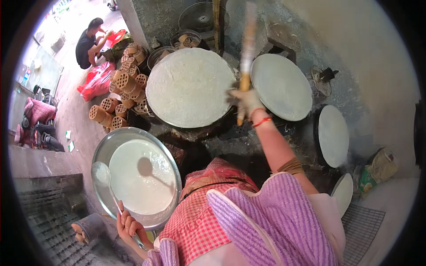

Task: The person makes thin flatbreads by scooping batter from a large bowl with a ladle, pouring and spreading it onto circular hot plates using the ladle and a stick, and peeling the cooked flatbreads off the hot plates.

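Observation:
My left hand (pixel 131 229) holds a metal ladle (pixel 101 174) by its handle, and the ladle's bowl, coated with white batter, is over the left rim of a large metal basin (pixel 100 143). White batter (pixel 143 186) fills much of the basin. My right hand (pixel 246 101) is closed around a long wooden-handled tool (pixel 245 79), partly blurred, whose far end points away from me. That hand is between a large round griddle covered with a white layer (pixel 191 88) and a smaller round white-coated griddle (pixel 282 87). Further white-coated rounds (pixel 333 136) stand at the right.
Perforated clay-coloured cylinders (pixel 124 81) are piled left of the large griddle. A person (pixel 88 46) squats beyond, near a red plastic bag (pixel 96 79). A wire grid (pixel 362 229) lies at lower right, a sack (pixel 377 171) by the wall, and a dark container (pixel 93 226) at lower left.

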A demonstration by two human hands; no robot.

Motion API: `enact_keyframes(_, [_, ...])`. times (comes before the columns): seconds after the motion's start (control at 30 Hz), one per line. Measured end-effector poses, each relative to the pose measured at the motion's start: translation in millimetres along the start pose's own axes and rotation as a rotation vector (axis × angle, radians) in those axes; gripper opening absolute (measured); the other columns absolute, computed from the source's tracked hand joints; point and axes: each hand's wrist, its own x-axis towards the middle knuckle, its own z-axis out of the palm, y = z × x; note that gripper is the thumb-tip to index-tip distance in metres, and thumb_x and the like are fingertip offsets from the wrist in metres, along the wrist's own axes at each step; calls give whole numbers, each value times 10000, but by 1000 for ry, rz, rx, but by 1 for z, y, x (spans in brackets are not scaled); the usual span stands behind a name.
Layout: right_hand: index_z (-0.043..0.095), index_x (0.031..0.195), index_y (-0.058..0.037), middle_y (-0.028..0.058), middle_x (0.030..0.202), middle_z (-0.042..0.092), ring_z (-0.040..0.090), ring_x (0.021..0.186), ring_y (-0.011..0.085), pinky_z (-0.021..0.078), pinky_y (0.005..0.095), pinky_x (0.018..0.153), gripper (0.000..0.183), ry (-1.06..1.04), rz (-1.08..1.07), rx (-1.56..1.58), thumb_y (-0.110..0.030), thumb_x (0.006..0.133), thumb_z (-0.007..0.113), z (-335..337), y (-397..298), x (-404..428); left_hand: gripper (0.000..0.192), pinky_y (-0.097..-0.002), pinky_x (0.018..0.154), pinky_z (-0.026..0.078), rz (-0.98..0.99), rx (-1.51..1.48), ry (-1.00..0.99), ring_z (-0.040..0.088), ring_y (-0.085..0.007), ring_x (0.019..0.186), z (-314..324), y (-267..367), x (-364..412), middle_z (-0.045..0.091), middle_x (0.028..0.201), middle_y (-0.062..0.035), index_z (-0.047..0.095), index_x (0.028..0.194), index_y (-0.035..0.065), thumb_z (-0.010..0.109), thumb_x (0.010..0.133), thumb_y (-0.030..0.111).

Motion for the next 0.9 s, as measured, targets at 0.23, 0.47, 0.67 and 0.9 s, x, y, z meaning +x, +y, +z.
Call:
enact_keyframes(0.23, [539,1095,7,120,934,639,669,795,256,618,404,643,303,304,107,40,42,812,640,-62,-29,69,471,-250,427,348,32,-133,-9,325,-94,503,22,-77,37,329,724,-16,255,1419,-116,302,1057,181])
enact_keyframes(0.47, [646,1057,-2,99,937,660,646,771,223,577,359,645,275,216,74,144,-65,795,703,-64,-10,107,489,-256,434,355,37,-147,-55,331,-97,505,44,-119,45,337,726,-19,226,1431,-117,298,1056,188])
enact_keyframes(0.67, [678,1072,-82,120,891,704,680,773,271,518,392,689,401,254,97,-451,-266,725,758,-81,-21,197,493,-255,432,357,68,-151,-25,327,-95,494,49,-128,45,340,722,-20,232,1430,-117,309,1051,188])
enact_keyframes(0.9, [576,1315,-222,156,1196,645,623,1087,310,488,354,929,618,-92,-180,-1114,-198,712,711,4,-71,245,488,-252,427,353,153,-156,23,319,-98,482,51,-133,29,343,720,-22,246,1425,-118,319,1045,179])
